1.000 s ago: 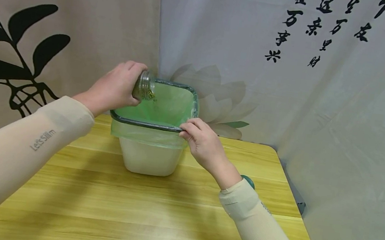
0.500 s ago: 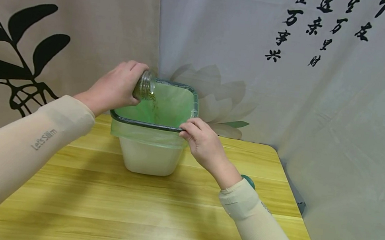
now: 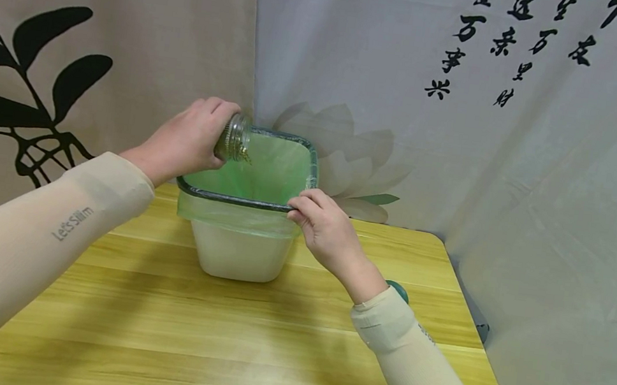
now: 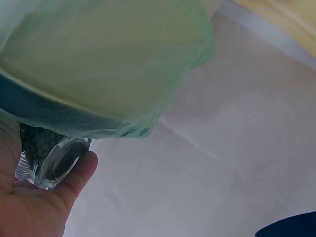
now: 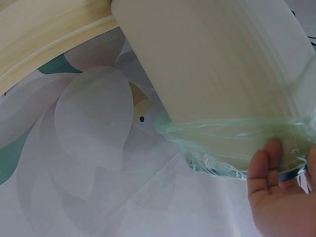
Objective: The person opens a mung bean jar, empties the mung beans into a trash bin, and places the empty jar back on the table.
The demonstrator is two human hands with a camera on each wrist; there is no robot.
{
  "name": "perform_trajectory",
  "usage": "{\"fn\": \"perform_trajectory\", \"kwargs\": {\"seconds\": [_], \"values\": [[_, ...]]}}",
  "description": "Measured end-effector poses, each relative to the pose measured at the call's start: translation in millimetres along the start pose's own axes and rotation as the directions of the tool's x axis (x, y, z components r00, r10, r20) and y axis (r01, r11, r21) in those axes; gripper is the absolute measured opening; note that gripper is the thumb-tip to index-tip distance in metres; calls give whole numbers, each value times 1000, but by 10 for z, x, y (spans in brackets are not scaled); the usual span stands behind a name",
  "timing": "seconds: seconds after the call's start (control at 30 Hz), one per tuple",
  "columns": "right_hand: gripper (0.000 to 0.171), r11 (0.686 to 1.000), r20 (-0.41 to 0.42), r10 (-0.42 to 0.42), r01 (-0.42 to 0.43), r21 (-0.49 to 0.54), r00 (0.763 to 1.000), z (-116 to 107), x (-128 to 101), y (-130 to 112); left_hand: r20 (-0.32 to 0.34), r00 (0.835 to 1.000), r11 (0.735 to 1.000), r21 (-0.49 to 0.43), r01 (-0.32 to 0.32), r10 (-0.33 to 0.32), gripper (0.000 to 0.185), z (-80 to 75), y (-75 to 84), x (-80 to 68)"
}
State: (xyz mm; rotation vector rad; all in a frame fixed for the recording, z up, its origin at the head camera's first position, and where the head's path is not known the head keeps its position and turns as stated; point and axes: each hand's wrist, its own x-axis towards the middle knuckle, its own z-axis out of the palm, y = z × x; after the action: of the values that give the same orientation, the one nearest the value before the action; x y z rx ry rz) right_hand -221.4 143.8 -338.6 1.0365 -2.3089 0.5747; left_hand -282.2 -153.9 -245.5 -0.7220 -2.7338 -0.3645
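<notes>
Left hand [image 3: 185, 139] grip holds tilted glass jar [image 3: 233, 138] of green beans over green-lined bin [image 3: 237, 254]; right hand [image 3: 323, 228] pinches rim

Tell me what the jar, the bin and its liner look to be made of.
Jar: apparently clear glass, glossy, dark green grains visible through its wall, held by the left hand.
Bin: likely matte off-white plastic with a dark rim.
Liner: thin translucent green plastic film, wrinkled and folded over the rim, pinched by the right hand.
</notes>
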Motion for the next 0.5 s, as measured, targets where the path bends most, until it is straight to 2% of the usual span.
{"fn": "perform_trajectory", "kwargs": {"seconds": [0.5], "values": [[18, 1000, -4, -7, 7, -7, 1000, -2, 2, -10, -14, 1000, 1000, 16, -25, 25, 89, -14, 15, 10]]}}
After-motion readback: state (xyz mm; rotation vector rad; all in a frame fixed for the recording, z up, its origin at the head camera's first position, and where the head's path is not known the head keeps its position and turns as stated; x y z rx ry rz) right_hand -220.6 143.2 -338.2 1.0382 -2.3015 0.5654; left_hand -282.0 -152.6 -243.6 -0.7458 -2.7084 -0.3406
